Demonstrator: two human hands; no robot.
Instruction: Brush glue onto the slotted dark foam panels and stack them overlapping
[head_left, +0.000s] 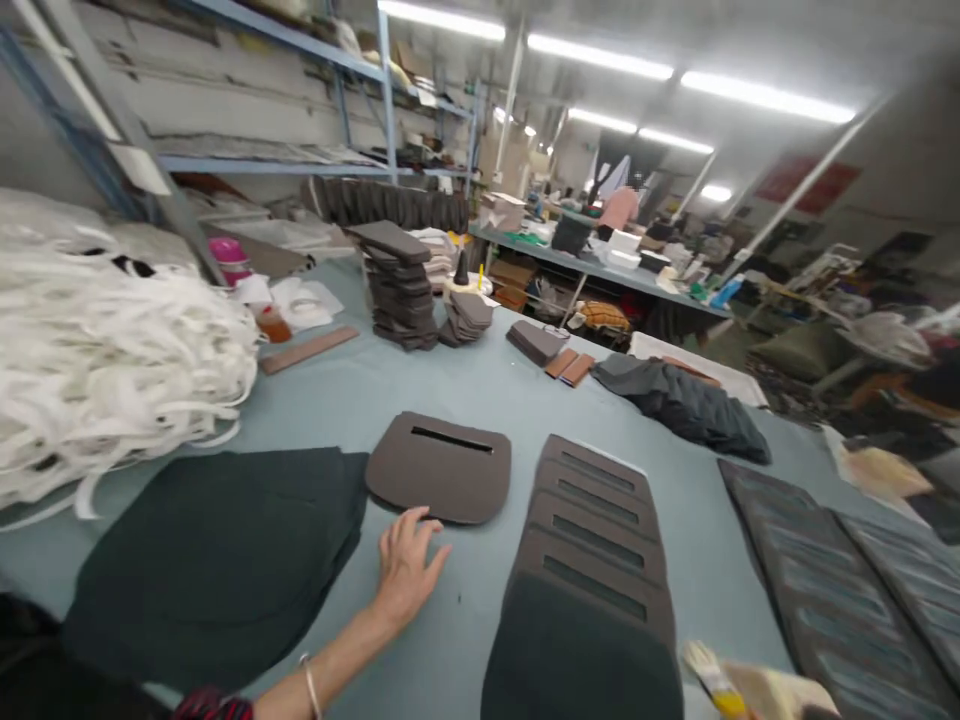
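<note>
The left hand (409, 568), fingers loosely spread and holding nothing, is at the near edge of a slotted brown panel (441, 482) on the tabletop (465, 385); whether it touches, I cannot tell. The right hand does not show, so its state is unknown. Dark sheets (225, 560) lie left of the panel, overlapping panels (600, 568) right. A brush (714, 682) is near right, white straps (112, 370) left.

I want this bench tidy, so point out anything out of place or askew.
The white strips at the left stand out: they lie in a tangled heap, with loose ends on the tabletop near the dark sheets, while most other pieces are stacked or overlapped. The slotted panel by the left hand shows no visible damage.
</note>
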